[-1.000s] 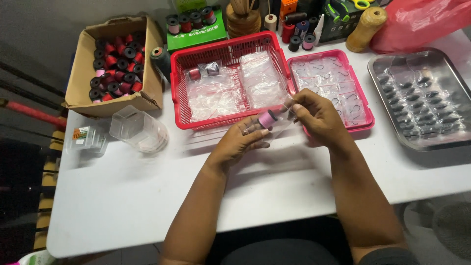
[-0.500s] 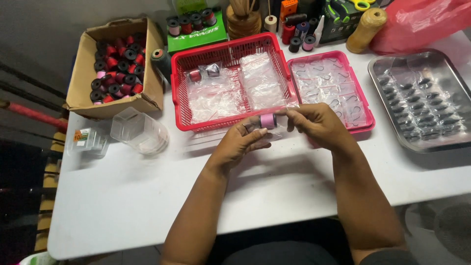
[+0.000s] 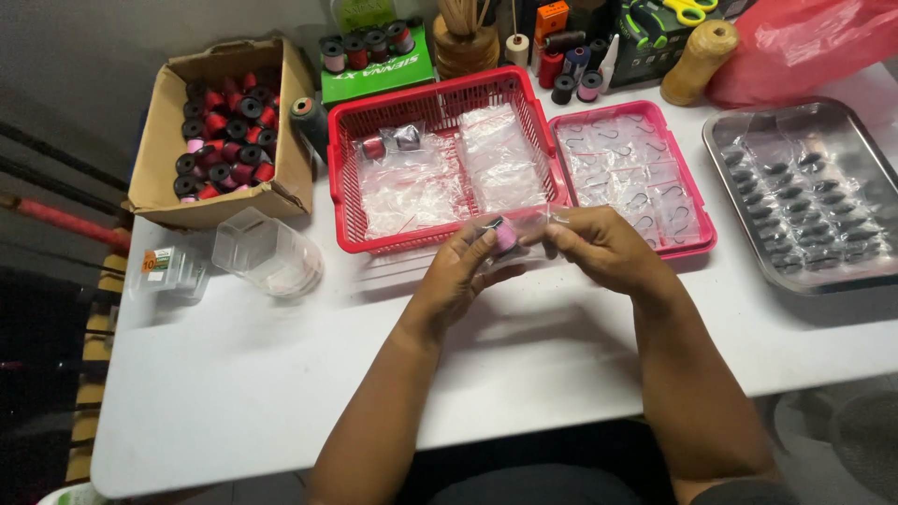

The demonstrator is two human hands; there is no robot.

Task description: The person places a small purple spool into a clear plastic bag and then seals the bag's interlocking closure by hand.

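You are holding a small pink spool with dark ends, tilted on its side; it is sitting inside a small clear plastic bag, crinkled and see-through; both are hovering above the white table, just in front of the red basket, pinched between your left hand and right hand.

A single head-worn view looks steeply down from the near edge of the table, facing its far edge, close enough that both forearms fill the lower middle; the table's left edge shows.
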